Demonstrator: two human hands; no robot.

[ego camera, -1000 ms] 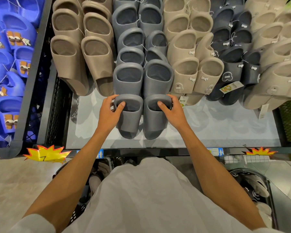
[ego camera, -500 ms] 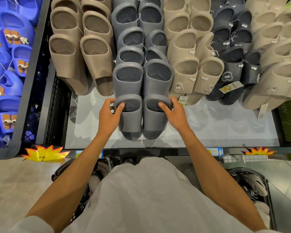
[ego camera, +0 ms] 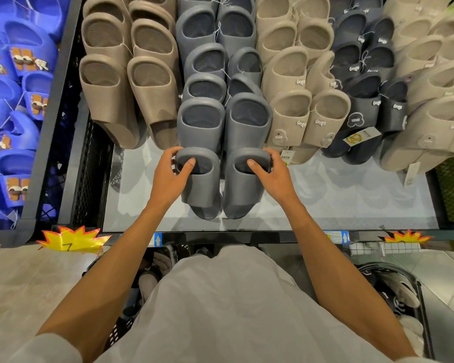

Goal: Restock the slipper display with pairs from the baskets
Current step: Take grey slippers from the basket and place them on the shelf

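A pair of dark grey slippers lies at the front of the grey row on the pale display shelf [ego camera: 325, 205]. My left hand [ego camera: 168, 176] grips the strap of the left grey slipper [ego camera: 202, 189], thumb inside the opening. My right hand [ego camera: 273, 174] grips the strap of the right grey slipper [ego camera: 240, 195] the same way. Both slippers rest on the shelf, toes tucked against the grey pair [ego camera: 223, 121] behind them.
Brown slippers [ego camera: 126, 87] fill the row to the left, beige ones [ego camera: 304, 106] and black ones [ego camera: 364, 100] the rows to the right. Blue slippers [ego camera: 13, 100] sit in a separate bin at far left. Baskets with slippers stand on the floor at lower left [ego camera: 147, 281] and lower right [ego camera: 401, 297].
Both hands stay on the front grey pair; their hold on the straps has tightened slightly and the pair has shifted a little toward the row behind.
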